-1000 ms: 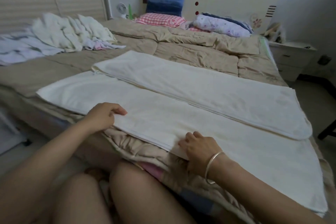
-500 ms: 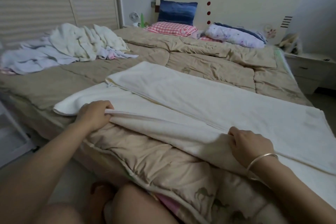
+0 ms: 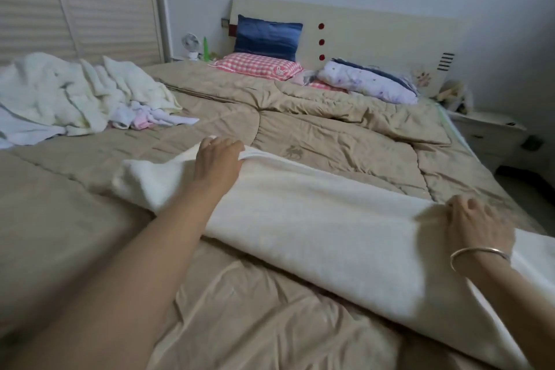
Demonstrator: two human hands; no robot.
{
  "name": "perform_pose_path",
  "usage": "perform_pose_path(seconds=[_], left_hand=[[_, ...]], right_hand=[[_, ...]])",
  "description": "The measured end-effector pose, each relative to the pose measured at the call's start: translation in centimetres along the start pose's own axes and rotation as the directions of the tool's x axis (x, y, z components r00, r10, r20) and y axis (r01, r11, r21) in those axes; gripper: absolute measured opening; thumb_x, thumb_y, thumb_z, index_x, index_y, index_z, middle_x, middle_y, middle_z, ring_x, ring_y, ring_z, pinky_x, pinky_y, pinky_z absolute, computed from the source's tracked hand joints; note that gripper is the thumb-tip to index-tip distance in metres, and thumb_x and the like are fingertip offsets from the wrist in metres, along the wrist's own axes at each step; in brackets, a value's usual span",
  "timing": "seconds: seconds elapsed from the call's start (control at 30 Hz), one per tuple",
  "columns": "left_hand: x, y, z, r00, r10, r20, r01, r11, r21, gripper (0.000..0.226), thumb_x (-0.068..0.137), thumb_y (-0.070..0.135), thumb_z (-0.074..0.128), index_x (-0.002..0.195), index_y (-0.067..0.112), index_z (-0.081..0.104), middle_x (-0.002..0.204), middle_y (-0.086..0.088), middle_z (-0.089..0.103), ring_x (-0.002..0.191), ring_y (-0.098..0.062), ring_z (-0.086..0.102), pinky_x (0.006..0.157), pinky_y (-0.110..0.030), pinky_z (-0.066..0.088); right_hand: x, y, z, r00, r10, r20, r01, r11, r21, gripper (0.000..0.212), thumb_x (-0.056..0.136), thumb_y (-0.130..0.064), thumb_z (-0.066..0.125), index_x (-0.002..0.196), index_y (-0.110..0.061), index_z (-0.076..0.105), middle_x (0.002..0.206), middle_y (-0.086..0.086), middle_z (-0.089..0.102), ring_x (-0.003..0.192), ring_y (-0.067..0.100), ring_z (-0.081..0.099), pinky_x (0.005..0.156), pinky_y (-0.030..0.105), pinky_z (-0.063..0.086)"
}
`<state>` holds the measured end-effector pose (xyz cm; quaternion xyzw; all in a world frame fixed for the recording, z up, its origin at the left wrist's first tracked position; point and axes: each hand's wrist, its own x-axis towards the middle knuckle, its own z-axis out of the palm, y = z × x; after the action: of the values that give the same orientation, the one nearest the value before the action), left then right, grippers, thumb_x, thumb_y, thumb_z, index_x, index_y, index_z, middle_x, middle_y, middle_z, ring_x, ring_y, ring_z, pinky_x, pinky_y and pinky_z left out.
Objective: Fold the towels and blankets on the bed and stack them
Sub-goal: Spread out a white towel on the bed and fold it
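A long cream blanket [image 3: 315, 219] lies folded lengthwise across the tan quilt [image 3: 345, 135] of the bed. My left hand [image 3: 217, 156] grips the blanket's far edge near its left end. Further right, my right hand [image 3: 477, 225], with a silver bangle on the wrist, holds the same far edge. The blanket's right end runs out of view. A heap of unfolded white and pale towels and cloths [image 3: 69, 96] sits at the bed's far left.
Pillows lie at the headboard: a blue one [image 3: 267, 36], a pink checked one [image 3: 258, 64] and a white flowered one [image 3: 366, 84]. A white nightstand [image 3: 492, 135] stands at the right. A wardrobe [image 3: 75, 3] lines the left wall.
Both hands have carried the near edge of the blanket away from me and over onto its far half, so it is now a narrower strip. My view has risen.
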<state>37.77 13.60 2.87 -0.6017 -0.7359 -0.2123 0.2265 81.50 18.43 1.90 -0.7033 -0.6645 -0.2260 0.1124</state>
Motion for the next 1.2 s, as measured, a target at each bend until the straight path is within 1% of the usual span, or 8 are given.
perform_pose_path(seconds=[0.17,0.4,0.47,0.63,0.73,0.9,1.1,1.2], left_hand=[[-1.9,-4.9,2.1,0.863,-0.256,0.436,0.223,0.967,0.126,0.057,0.083,0.049,0.062,0.132,0.025,0.045,0.132,-0.001,0.053,0.122,-0.024,0.052,0.101,-0.038,0.035],[0.7,-7.9,-3.2,0.364,-0.329,0.871,0.283,0.930,0.233,0.096,0.054,0.042,0.068,0.140,0.016,0.036,0.139,-0.009,0.046,0.117,-0.025,0.052,0.099,-0.035,0.047],[0.9,-7.4,-3.4,0.388,-0.357,0.850,0.219,0.931,0.292,0.087,0.051,0.037,0.064,0.132,0.014,0.042,0.127,-0.009,0.052,0.109,-0.026,0.056,0.097,-0.039,0.049],[1.2,-5.8,-1.9,0.845,-0.327,0.423,0.036,0.824,0.565,0.048,0.084,0.029,0.060,0.128,0.018,0.044,0.128,-0.005,0.051,0.119,-0.023,0.051,0.097,-0.040,0.037],[1.9,-7.0,-1.8,0.975,-0.204,0.085,0.115,0.797,0.592,0.048,0.080,0.040,0.071,0.117,0.017,0.053,0.110,-0.003,0.061,0.101,-0.022,0.060,0.088,-0.037,0.042],[1.8,-10.9,-0.6,0.971,-0.204,-0.124,0.233,0.927,0.295,0.082,0.074,0.045,0.075,0.138,0.009,0.038,0.137,-0.011,0.046,0.121,-0.031,0.046,0.093,-0.044,0.036],[-1.8,-14.8,3.3,0.598,-0.385,0.703,0.580,0.813,-0.049,0.076,0.091,0.066,0.037,0.146,0.014,0.037,0.148,-0.011,0.043,0.132,-0.029,0.044,0.104,-0.033,0.035],[-1.8,-16.8,3.7,0.650,-0.402,0.645,0.583,0.808,-0.083,0.067,0.094,0.064,0.031,0.133,0.015,0.055,0.138,-0.011,0.054,0.124,-0.028,0.051,0.093,-0.031,0.038]], right_hand=[[-2.0,-0.6,6.9,0.945,-0.019,0.327,0.003,0.999,0.050,0.034,0.099,-0.042,0.023,0.113,-0.026,0.050,0.122,0.001,0.055,0.115,0.023,0.048,0.085,0.036,0.040],[-1.5,-4.7,5.8,0.948,0.012,0.317,0.010,0.998,-0.069,0.029,0.095,-0.030,0.032,0.122,-0.024,0.042,0.128,-0.002,0.048,0.121,0.018,0.046,0.091,0.031,0.040],[-1.0,-8.5,3.7,0.953,-0.066,0.297,0.046,0.996,0.072,0.038,0.085,-0.027,0.045,0.123,-0.024,0.046,0.125,0.002,0.051,0.117,0.024,0.049,0.094,0.034,0.040],[-3.3,-19.7,-1.7,0.875,-0.474,-0.097,0.457,0.743,0.489,0.046,0.055,-0.009,0.073,0.100,-0.017,0.068,0.091,0.008,0.064,0.080,0.034,0.061,0.066,0.038,0.050],[-4.6,-23.6,-3.5,0.797,-0.595,-0.106,0.559,0.660,0.502,0.033,0.061,-0.018,0.072,0.094,-0.020,0.069,0.089,0.001,0.065,0.080,0.030,0.063,0.062,0.035,0.049],[-4.4,-26.8,-2.5,0.772,-0.609,0.181,0.446,0.723,0.527,0.043,0.098,-0.038,0.032,0.139,-0.029,0.039,0.146,-0.005,0.037,0.136,0.022,0.028,0.107,0.037,0.025],[-3.7,-28.2,0.0,0.742,-0.539,0.399,0.338,0.815,0.471,0.057,0.099,-0.051,0.015,0.152,-0.036,0.003,0.161,-0.005,-0.007,0.148,0.021,-0.009,0.117,0.048,-0.008],[-4.3,-28.6,0.6,0.756,-0.529,0.385,0.362,0.828,0.428,0.058,0.098,-0.050,0.013,0.152,-0.035,0.000,0.161,-0.005,-0.008,0.148,0.021,-0.009,0.117,0.048,-0.009]])
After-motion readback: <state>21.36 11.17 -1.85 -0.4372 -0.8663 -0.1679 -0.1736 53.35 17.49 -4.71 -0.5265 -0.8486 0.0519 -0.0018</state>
